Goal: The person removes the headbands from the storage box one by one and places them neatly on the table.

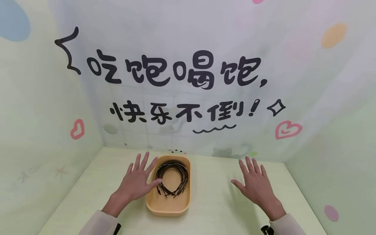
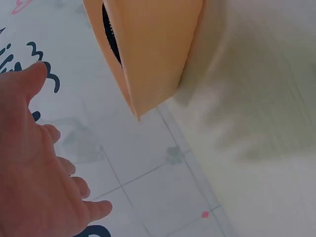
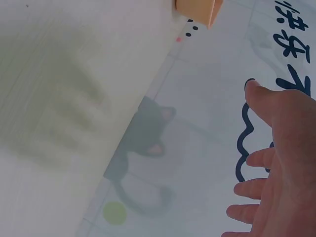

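Note:
Several thin black headbands [image 1: 185, 176], some with toothed or coiled edges, lie bunched together in a light orange tray [image 1: 168, 207]. My left hand [image 1: 135, 182] hovers with spread fingers at the tray's left side. In the head view its thumb overlaps the tray's left rim and a headband; nothing is gripped. The left wrist view shows this hand [image 2: 39, 163] apart from the tray's outer wall [image 2: 158, 49], with a dark strip of headband [image 2: 111, 34] visible inside. To the right of the tray, my right hand [image 1: 257, 184] is held above the table, fingers spread and holding nothing.
The pale table [image 1: 211, 202] is enclosed by a printed back wall [image 1: 188, 140] with black lettering, and by side walls at left [image 1: 38, 140] and right [image 1: 346, 163]. Between the tray and my right hand lies bare tabletop.

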The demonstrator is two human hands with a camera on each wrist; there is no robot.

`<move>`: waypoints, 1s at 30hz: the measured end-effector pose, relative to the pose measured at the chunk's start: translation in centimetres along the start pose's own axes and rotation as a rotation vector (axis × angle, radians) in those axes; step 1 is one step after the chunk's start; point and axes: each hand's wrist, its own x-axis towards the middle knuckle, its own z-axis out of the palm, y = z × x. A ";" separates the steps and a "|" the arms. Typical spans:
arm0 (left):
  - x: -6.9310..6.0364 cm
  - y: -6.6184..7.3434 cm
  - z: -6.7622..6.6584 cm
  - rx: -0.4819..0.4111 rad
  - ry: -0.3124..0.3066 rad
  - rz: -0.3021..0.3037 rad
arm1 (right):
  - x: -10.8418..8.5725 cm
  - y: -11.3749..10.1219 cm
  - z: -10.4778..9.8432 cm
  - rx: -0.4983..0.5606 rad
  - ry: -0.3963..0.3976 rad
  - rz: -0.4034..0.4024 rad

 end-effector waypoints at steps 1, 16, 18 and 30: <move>-0.1 0.0 0.3 -0.020 -0.012 -0.007 | 0.0 -0.1 0.1 0.009 0.001 0.001; -1.6 0.7 5.0 -0.428 -0.192 -0.181 | 0.9 -3.1 2.4 0.236 -0.016 0.013; -1.7 0.9 5.5 -0.518 -0.196 -0.216 | 1.3 -3.7 2.9 0.273 -0.033 0.015; -1.6 1.4 7.5 -0.680 -0.088 -0.337 | 4.8 -9.1 4.1 0.628 -0.173 0.064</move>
